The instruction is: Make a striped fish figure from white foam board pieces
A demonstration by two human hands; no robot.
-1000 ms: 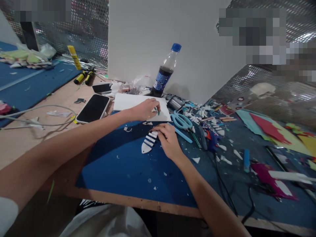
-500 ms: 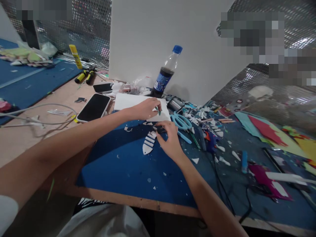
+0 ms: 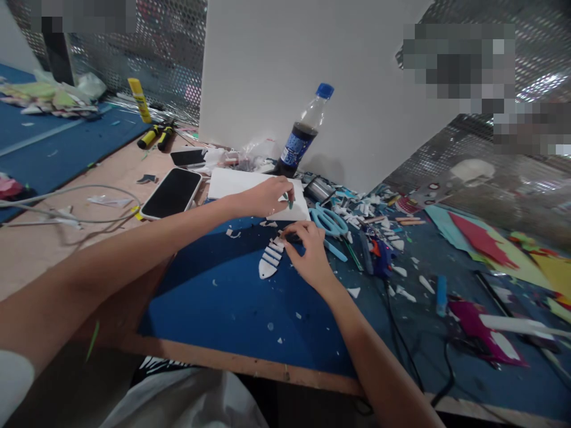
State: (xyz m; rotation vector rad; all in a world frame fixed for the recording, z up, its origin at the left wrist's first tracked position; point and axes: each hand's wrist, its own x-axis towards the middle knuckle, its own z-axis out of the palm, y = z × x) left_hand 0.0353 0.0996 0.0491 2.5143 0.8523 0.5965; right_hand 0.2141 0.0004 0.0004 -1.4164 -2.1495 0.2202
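A white fish-skeleton cutout (image 3: 271, 260) with slits across its body and a dark dot at its rounded end lies on a blue mat (image 3: 232, 303). My right hand (image 3: 310, 249) rests beside it, thumb and fingertips closed at the far end of the cutout, which they partly cover. My left hand (image 3: 270, 196) lies over a white sheet (image 3: 229, 183), fingers bent around a small dark green piece (image 3: 291, 204); its exact kind is too small to tell.
Behind the sheet stands a cola bottle (image 3: 301, 137). Light blue scissors (image 3: 329, 221) and a glue gun (image 3: 380, 255) lie among paper scraps to the right. A phone (image 3: 172, 194) sits left, with yellow-handled pliers (image 3: 156, 137) farther back. Coloured paper (image 3: 486, 238) is far right.
The view has shifted very slightly. Both hands and the white cutout keep nearly the same places relative to each other.
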